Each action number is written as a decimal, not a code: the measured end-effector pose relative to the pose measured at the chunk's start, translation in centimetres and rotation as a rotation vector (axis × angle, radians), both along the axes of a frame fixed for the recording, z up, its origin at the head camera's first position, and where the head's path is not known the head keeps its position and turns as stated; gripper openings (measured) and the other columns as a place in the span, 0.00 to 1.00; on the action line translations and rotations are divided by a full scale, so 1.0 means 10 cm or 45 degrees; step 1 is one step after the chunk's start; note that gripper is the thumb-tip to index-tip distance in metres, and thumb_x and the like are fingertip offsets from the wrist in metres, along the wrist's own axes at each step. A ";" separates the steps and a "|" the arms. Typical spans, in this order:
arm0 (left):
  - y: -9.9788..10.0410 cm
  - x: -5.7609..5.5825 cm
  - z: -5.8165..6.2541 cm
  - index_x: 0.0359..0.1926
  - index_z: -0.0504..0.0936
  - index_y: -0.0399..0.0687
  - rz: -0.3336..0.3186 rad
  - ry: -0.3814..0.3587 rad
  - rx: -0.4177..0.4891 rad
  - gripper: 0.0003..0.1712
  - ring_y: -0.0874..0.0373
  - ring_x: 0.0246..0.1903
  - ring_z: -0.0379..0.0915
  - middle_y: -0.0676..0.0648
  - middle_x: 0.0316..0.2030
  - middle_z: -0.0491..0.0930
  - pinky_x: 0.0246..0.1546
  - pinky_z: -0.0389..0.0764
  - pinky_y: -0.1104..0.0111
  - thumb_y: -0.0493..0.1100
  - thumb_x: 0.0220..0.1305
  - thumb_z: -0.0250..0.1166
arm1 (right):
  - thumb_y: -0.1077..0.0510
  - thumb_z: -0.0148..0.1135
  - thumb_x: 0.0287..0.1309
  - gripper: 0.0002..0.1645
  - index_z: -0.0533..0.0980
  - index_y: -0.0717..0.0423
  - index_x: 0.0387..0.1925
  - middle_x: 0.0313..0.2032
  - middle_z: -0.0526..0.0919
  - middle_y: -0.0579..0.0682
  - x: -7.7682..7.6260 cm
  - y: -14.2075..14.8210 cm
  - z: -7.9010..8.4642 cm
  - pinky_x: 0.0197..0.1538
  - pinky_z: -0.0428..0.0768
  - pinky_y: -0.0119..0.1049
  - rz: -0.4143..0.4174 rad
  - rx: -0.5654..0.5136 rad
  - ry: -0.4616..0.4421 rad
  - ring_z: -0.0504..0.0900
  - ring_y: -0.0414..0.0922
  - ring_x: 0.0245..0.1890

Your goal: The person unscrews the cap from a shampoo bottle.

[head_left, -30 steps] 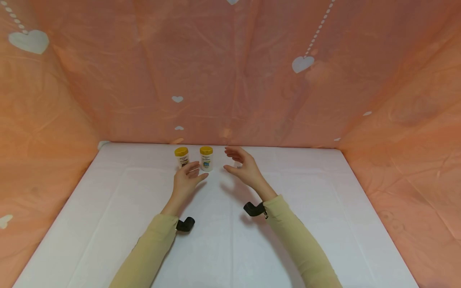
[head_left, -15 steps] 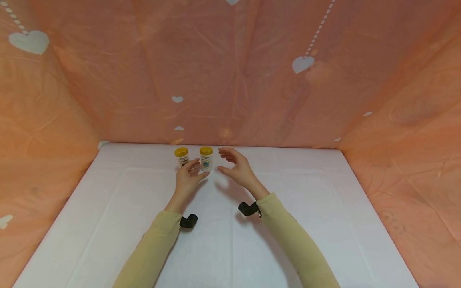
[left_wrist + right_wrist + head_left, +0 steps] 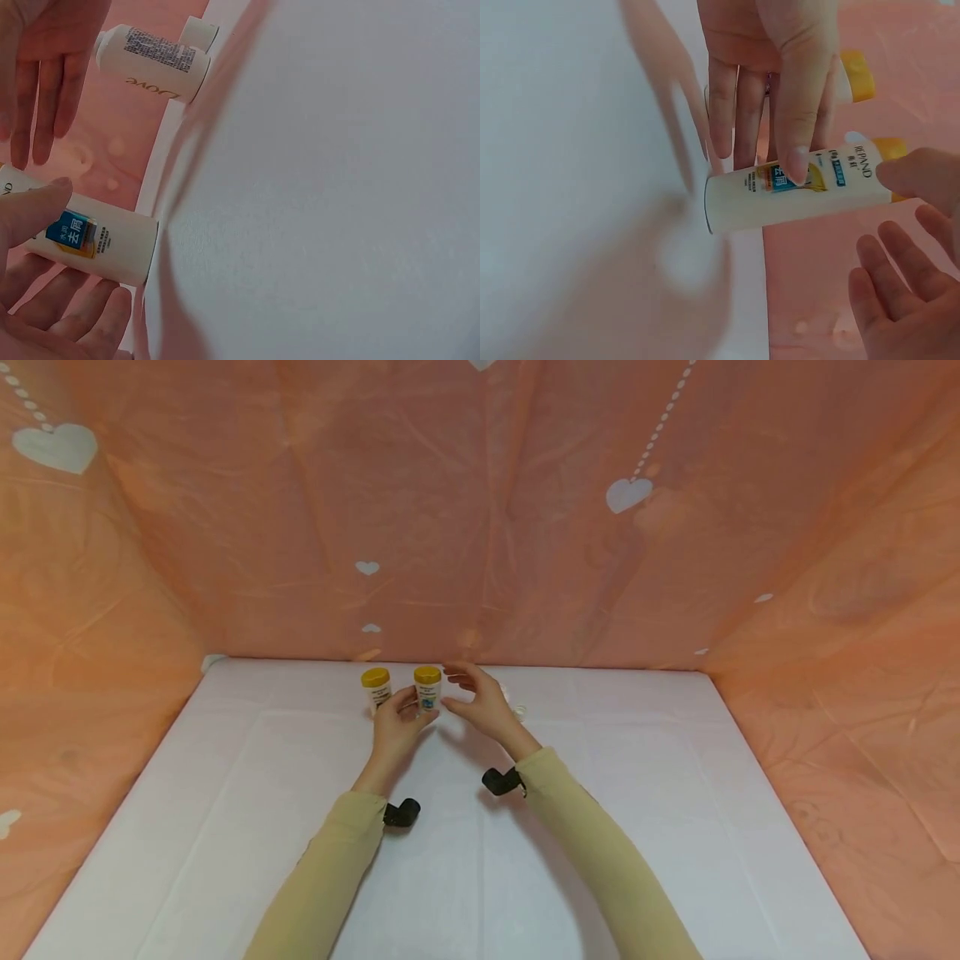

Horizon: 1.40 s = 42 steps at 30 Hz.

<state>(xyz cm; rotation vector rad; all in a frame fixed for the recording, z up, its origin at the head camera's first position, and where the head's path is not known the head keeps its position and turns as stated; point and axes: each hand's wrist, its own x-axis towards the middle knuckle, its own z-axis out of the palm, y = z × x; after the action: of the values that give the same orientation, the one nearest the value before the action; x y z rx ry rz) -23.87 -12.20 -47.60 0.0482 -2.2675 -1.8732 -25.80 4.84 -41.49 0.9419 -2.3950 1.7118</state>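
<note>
A white shampoo bottle (image 3: 427,688) with a yellow cap stands upright at the back of the table. My left hand (image 3: 396,727) grips it low, thumb across the front label and fingers behind, as the left wrist view shows with the bottle (image 3: 124,247). My right hand (image 3: 482,702) is just right of it, fingers extended and spread. In the right wrist view, the thumb (image 3: 919,172) of that hand comes right up to the cap. Another yellow-capped bottle (image 3: 376,682) stands to the left, partly hidden by the left hand.
Behind the right hand stands a white Dove bottle (image 3: 154,64), with a small white cylindrical thing (image 3: 199,34) beside it. The table has a white cloth (image 3: 450,877). An orange curtain with hearts (image 3: 480,527) rises at the back edge and both sides.
My left hand has moved right and forward, its thumb and fingers closing round the right yellow-capped bottle. The right hand has come left, close to that bottle, uncovering white things behind it.
</note>
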 end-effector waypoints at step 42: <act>0.02 0.01 0.00 0.48 0.79 0.34 -0.004 0.043 -0.048 0.17 0.45 0.47 0.76 0.37 0.46 0.79 0.51 0.77 0.58 0.33 0.57 0.70 | 0.65 0.63 0.61 0.19 0.73 0.58 0.54 0.50 0.77 0.52 -0.17 -0.13 -0.31 0.51 0.78 0.47 -0.078 0.112 0.069 0.76 0.46 0.49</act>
<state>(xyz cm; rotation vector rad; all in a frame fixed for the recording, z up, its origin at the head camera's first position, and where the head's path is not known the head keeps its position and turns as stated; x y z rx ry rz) -23.82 -11.98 -47.63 0.0072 -2.2809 -1.8180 -27.53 3.55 -44.58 0.9035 -2.4555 1.5520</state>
